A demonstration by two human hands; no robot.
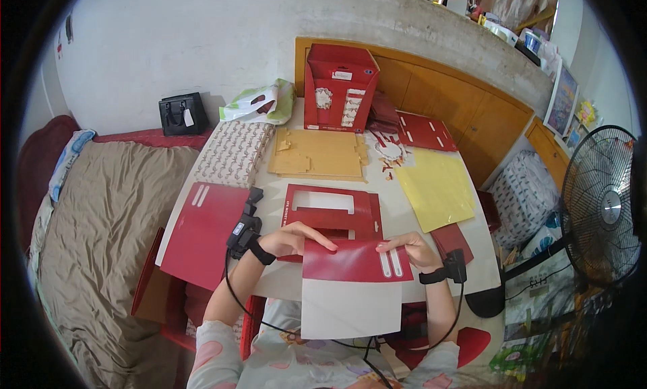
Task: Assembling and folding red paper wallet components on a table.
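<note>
Both hands hold a red card sheet (355, 262) with a white lower part (351, 311) hanging past the table's near edge. My left hand (296, 239) grips its upper left edge, thumb on the red face. At the upper right, my right hand (411, 249) pinches the sheet beside two pale slot-shaped marks. Just beyond lies a flat red box piece (317, 217) with cut-out windows, partly covered by my left hand and the sheet. Another red sheet (205, 234) with two pale slots lies left of my left hand. Both wrists carry black strapped devices.
A tall red box (339, 89) stands at the back, behind brown cardboard (327, 153). Patterned sheets (232, 153) are stacked at left, a yellow sheet (438, 187) lies at right. Open cartons (158, 288) sit below left. A bed (114, 254) and a fan (606, 203) flank the table (276, 281).
</note>
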